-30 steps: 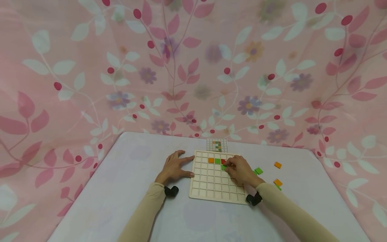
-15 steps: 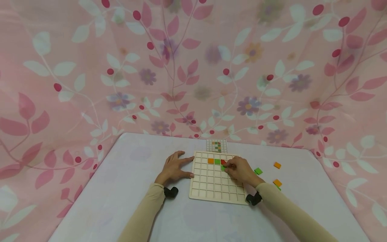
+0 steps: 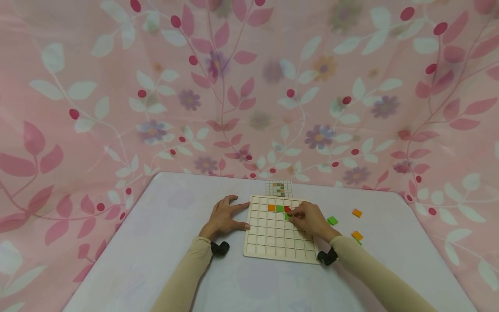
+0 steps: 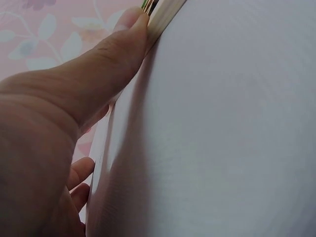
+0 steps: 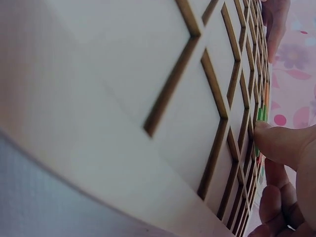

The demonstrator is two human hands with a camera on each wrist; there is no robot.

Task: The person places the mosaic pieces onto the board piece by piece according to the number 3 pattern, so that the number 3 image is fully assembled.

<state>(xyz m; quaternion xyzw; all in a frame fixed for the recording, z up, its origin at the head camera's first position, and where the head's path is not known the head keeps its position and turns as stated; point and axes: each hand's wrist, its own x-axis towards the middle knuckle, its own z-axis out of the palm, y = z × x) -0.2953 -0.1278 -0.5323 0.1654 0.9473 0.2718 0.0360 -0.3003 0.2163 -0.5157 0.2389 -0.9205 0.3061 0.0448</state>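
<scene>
In the head view a pale wooden grid board (image 3: 269,239) lies on the table. An orange tile (image 3: 271,208), a green tile (image 3: 280,209) and a red tile (image 3: 287,209) sit side by side in one of its upper rows. Directly below the red one is another green tile (image 3: 287,216), pinched by my right hand (image 3: 309,220) at its right side; the fingers partly cover it. In the right wrist view my thumb (image 5: 276,143) is against the green tile (image 5: 257,116). My left hand (image 3: 224,216) lies spread, thumb and index finger touching the board's left edge.
A small printed card (image 3: 278,188) with a coloured grid pattern lies behind the board. Loose tiles lie to the right: a green tile (image 3: 332,220), an orange tile (image 3: 357,212), and another orange tile (image 3: 357,235) overlapping a green one. A pink floral curtain (image 3: 249,86) hangs behind the table.
The right hand stays at the green tile below the red one, with only a slight shift of its fingers. The left hand keeps its place at the board's edge.
</scene>
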